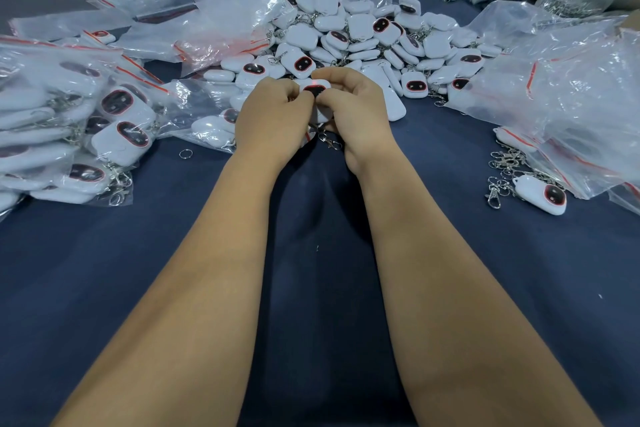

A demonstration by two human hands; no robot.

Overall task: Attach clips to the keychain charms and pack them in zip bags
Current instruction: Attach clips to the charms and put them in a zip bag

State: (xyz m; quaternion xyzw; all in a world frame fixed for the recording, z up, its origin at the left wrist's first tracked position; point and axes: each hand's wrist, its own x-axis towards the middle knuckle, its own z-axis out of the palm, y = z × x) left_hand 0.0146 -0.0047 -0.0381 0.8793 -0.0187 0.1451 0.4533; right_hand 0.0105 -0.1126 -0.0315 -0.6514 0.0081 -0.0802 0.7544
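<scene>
Head view: both hands meet over the dark blue desk point(138, 270), just in front of a heap of white keychain charms point(374, 38). The left hand point(272, 114) and right hand point(349, 107) each have their grip clamped on one white charm point(317, 88) with a dark, red-rimmed face, held between them. A metal clip point(329, 142) hangs below the hands. Packed zip bags point(79, 128) lie to the left, and loose clips point(502, 166) to the right.
</scene>
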